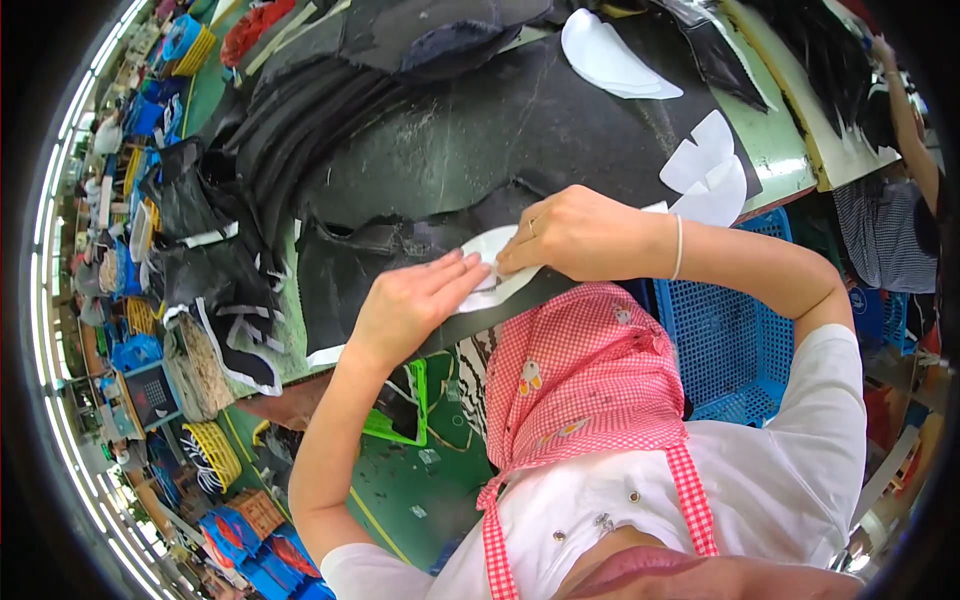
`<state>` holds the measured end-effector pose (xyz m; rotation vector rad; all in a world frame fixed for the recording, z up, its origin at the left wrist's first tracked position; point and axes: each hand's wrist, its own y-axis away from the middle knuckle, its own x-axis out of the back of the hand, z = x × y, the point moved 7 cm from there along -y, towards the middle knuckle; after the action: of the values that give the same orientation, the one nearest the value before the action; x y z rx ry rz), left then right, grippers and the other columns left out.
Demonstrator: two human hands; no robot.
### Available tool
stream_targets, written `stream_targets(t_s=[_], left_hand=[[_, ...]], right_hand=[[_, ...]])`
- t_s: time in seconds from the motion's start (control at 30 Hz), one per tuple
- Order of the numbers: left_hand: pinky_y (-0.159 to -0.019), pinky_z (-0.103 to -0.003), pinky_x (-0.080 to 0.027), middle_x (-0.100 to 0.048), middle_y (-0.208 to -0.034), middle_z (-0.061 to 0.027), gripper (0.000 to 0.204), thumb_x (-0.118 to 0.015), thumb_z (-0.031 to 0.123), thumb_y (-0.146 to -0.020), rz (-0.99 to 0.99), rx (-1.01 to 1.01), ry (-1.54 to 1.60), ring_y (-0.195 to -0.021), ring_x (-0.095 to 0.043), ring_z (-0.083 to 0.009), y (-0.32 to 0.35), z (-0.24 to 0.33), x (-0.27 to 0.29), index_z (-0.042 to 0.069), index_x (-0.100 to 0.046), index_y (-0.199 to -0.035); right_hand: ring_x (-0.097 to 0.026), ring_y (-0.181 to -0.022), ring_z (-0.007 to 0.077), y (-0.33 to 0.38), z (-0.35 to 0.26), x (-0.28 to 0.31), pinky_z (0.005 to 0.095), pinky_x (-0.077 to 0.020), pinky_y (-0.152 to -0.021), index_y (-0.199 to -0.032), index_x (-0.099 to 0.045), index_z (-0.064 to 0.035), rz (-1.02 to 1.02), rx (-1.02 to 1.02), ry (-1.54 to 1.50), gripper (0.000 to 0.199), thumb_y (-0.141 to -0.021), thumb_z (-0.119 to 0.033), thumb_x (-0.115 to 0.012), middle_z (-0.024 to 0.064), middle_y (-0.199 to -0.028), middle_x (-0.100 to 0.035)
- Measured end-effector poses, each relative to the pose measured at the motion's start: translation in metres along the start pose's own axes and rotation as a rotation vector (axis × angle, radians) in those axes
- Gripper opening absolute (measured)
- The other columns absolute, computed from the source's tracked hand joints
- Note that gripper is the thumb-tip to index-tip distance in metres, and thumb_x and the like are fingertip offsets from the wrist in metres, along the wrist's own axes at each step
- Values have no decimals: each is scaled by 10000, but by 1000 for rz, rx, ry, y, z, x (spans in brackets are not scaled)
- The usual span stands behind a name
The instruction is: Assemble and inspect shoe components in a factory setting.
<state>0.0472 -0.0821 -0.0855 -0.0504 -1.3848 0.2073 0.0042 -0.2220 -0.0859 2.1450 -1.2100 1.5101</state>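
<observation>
A curved white piece, of paper or thin lining, lies at the near edge of the table on black sheet material. My left hand rests flat on its left part, fingers stretched out and close together. From the right, my right hand bends its fingers down onto the same piece, fingertips pressed together at its middle. The two hands nearly meet there. What lies under the right fingertips is hidden.
A dark mat covers the table. Stacked white pieces lie at its far right, cut white pieces nearer. Black material is heaped at left. A blue crate stands below right. Another person is at far right.
</observation>
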Motion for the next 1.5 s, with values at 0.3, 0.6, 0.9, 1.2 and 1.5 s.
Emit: stream_targets(t_s=[0.3,0.6,0.9,1.2,1.5], left_hand=[[-1110,-311,-303,-558,-1353,-147,428,-412,13,-935,519,781,787,-1300,-484,-232,29,-56,-12,-28,-500,-1352],[-1131,-477,-261,-527,-1347,-150,442,-570,207,-918,392,237,262,-1332,-415,-342,-137,-1,-4,42,-507,-1322],[-1110,-521,-291,-427,-1408,-181,657,-613,411,-875,278,198,39,-1331,-378,-357,-209,-7,-80,-23,-449,-1340],[-1150,-523,-222,-324,-1517,-157,584,-643,342,-874,200,206,164,-1438,-223,-359,-176,5,-16,112,-469,-1381],[-1137,-463,-250,-413,-1461,-147,508,-598,285,-903,15,567,128,-1385,-336,-347,56,-33,17,97,-491,-1363]], right_hand=[[-625,-941,303,78,166,103,409,-488,-845,-1073,-664,-66,385,-543,432,258,-850,-195,-643,124,-976,-669],[-634,-711,332,68,159,79,437,-503,-681,-751,-588,-24,316,-443,597,93,-749,-116,-602,161,-702,-621],[-696,-796,247,147,239,116,348,-532,-708,-975,-603,-15,713,-709,15,138,-894,-127,-592,150,-838,-676],[-646,-1068,291,147,178,163,392,-585,-840,-1167,-461,3,1127,-543,-774,246,-984,-159,-484,185,-1172,-598],[-598,-913,163,146,105,70,287,-490,-763,-1262,-482,30,794,-744,-1324,367,-925,-116,-472,137,-1105,-620]])
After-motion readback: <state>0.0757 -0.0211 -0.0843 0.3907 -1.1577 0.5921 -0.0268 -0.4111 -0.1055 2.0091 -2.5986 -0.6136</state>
